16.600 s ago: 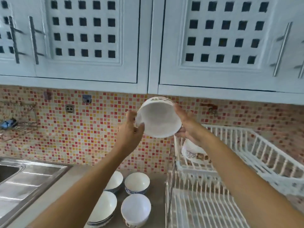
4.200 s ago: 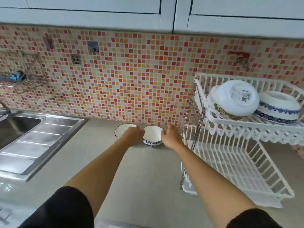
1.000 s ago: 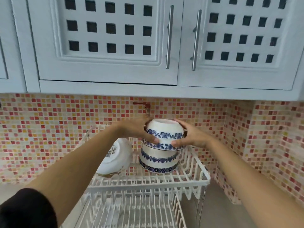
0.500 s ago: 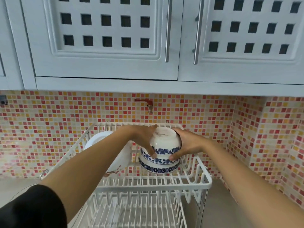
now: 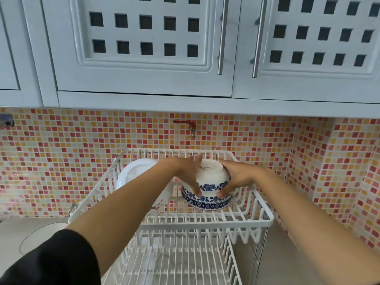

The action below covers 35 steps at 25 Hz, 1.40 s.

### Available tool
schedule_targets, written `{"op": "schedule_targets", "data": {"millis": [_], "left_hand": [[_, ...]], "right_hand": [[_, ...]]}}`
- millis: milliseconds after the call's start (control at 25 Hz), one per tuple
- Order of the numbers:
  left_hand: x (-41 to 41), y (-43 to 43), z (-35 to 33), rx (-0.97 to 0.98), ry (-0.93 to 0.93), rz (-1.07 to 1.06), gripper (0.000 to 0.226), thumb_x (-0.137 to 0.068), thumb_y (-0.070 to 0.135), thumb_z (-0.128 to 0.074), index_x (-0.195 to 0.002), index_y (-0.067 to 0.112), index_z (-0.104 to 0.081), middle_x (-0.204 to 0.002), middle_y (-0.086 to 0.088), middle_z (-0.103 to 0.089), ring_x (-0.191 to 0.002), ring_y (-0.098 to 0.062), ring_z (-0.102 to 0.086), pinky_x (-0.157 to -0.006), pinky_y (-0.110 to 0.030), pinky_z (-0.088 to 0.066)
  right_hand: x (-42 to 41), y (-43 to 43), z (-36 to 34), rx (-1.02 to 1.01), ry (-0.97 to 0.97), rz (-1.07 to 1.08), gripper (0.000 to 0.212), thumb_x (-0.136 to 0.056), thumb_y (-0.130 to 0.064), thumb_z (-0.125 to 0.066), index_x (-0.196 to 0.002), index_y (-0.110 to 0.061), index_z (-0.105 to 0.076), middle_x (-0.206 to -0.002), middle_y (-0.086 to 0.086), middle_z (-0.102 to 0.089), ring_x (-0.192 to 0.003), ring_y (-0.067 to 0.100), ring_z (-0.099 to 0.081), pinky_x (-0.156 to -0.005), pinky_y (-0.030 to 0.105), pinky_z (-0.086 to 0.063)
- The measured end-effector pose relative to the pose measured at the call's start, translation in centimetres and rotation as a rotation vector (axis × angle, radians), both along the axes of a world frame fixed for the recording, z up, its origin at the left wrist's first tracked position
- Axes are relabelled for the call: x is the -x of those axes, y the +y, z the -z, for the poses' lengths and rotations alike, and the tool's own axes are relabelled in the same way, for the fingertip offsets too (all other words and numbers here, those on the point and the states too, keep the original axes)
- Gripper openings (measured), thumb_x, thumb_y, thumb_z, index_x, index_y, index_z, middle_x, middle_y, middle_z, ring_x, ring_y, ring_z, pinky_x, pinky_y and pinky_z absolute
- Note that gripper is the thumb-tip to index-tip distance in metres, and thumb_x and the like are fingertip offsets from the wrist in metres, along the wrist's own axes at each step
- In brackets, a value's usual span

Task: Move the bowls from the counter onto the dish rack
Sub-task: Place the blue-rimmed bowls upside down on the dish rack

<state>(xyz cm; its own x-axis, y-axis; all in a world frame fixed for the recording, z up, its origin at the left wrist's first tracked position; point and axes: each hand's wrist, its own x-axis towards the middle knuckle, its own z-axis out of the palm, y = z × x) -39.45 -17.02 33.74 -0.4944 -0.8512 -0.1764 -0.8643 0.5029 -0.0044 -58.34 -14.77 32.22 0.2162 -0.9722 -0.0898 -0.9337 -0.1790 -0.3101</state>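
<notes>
A white bowl with a blue flower band (image 5: 211, 175) rests upside down on a second blue-banded bowl (image 5: 207, 203) in the upper tier of the white dish rack (image 5: 205, 223). My left hand (image 5: 188, 173) grips its left side and my right hand (image 5: 234, 177) its right side. A larger plain white bowl (image 5: 133, 174) leans on edge at the left of the same tier, partly hidden behind my left forearm. Another white bowl (image 5: 39, 235) shows on the counter at the lower left.
The rack's lower tier (image 5: 181, 262) holds nothing that I can see. A red tap (image 5: 188, 125) sticks out of the mosaic tile wall above the rack. White cupboard doors with metal handles (image 5: 221, 36) hang overhead. Tiled wall closes the right side.
Both hands have lowered the blue-banded bowl down onto the bowl beneath it, so the two now nest; a second ago it was held higher above that bowl.
</notes>
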Motion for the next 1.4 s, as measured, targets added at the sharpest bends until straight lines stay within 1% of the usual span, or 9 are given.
{"op": "schedule_targets", "data": {"millis": [160, 240, 360, 440, 520, 800, 1040, 1280, 1400], "left_hand": [[-2.1, 1.9, -1.5, 0.137, 0.193, 0.109, 0.098, -0.089, 0.033, -0.061, -0.151, 0.007, 0.010, -0.161, -0.009, 0.010, -0.147, -0.028, -0.018, -0.119, -0.040, -0.022], [-4.5, 3.3, -2.5, 0.250, 0.263, 0.145, 0.073, -0.098, 0.024, -0.047, -0.152, 0.004, -0.003, -0.161, -0.009, -0.002, -0.148, -0.027, -0.017, -0.119, -0.038, -0.018], [-9.5, 5.0, -3.4, 0.303, 0.372, 0.107, 0.055, -0.103, 0.026, -0.033, -0.151, 0.008, -0.014, -0.155, -0.015, -0.029, -0.142, -0.029, -0.031, -0.116, -0.036, -0.025], [-14.2, 5.9, -3.3, 0.331, 0.418, 0.052, 0.054, -0.103, 0.033, -0.026, -0.151, 0.009, -0.016, -0.154, -0.015, -0.031, -0.143, -0.030, -0.030, -0.116, -0.039, -0.023], [-19.6, 6.5, -2.6, 0.356, 0.438, -0.018, 0.054, -0.103, 0.035, -0.026, -0.150, 0.009, -0.020, -0.153, -0.015, -0.034, -0.143, -0.030, -0.029, -0.116, -0.040, -0.023], [-38.2, 9.1, 3.0, 0.259, 0.409, -0.300, 0.058, -0.101, 0.041, -0.026, -0.150, 0.009, -0.022, -0.157, -0.011, -0.026, -0.145, -0.031, -0.025, -0.118, -0.042, -0.021], [-46.6, 8.9, 9.5, 0.110, 0.395, -0.478, 0.058, -0.102, 0.039, -0.027, -0.149, 0.006, -0.024, -0.154, -0.016, -0.032, -0.142, -0.034, -0.031, -0.116, -0.042, -0.025], [-51.9, 4.8, 18.4, 0.007, 0.443, -0.603, 0.052, -0.101, 0.036, -0.030, -0.145, 0.007, -0.033, -0.151, -0.015, -0.039, -0.137, -0.033, -0.039, -0.112, -0.041, -0.031], [-53.3, 1.6, 22.6, -0.079, 0.442, -0.716, 0.055, -0.102, 0.038, -0.028, -0.146, 0.005, -0.030, -0.150, -0.017, -0.040, -0.136, -0.033, -0.040, -0.111, -0.040, -0.032]], "right_hand": [[-1.9, 1.6, -1.7, 0.062, 0.044, 0.031, 0.116, -0.067, -0.034, -0.080, -0.152, -0.018, -0.002, -0.161, 0.002, -0.003, -0.147, 0.021, -0.011, -0.120, 0.041, -0.017], [-4.0, 2.9, -2.3, 0.135, 0.029, 0.012, 0.104, -0.076, -0.034, -0.071, -0.152, -0.018, -0.001, -0.161, 0.002, 0.001, -0.148, 0.020, -0.008, -0.120, 0.040, -0.016], [-8.7, 4.3, -2.6, 0.307, 0.052, 0.017, 0.085, -0.088, -0.057, -0.046, -0.152, -0.018, -0.006, -0.161, 0.002, -0.003, -0.148, 0.021, -0.010, -0.120, 0.040, -0.013], [-13.3, 4.8, -2.5, 0.394, -0.022, 0.021, 0.077, -0.091, -0.060, -0.034, -0.152, -0.019, -0.011, -0.160, 0.001, -0.010, -0.147, 0.021, -0.013, -0.120, 0.041, -0.014], [-18.5, 5.2, -2.3, 0.433, -0.138, 0.004, 0.066, -0.097, -0.050, -0.032, -0.151, -0.018, -0.015, -0.160, 0.001, -0.013, -0.147, 0.019, -0.014, -0.118, 0.039, -0.015], [-37.0, 6.9, 1.2, 0.442, -0.273, -0.119, 0.057, -0.099, -0.031, -0.037, -0.150, -0.010, -0.020, -0.159, 0.006, -0.017, -0.146, 0.022, -0.018, -0.120, 0.040, -0.017], [-48.2, 5.5, 7.9, 0.257, -0.338, -0.146, 0.057, -0.100, -0.026, -0.036, -0.151, -0.010, -0.016, -0.160, 0.006, -0.013, -0.147, 0.023, -0.016, -0.119, 0.037, -0.017], [-53.4, -1.2, 16.4, 0.051, -0.345, -0.048, 0.058, -0.101, -0.029, -0.031, -0.150, -0.006, -0.014, -0.160, 0.009, -0.008, -0.148, 0.023, -0.007, -0.119, 0.038, -0.012], [-54.7, -5.0, 20.9, -0.013, -0.403, 0.059, 0.058, -0.099, -0.030, -0.036, -0.149, -0.006, -0.017, -0.158, 0.013, -0.017, -0.145, 0.027, -0.019, -0.116, 0.037, -0.021]]}}
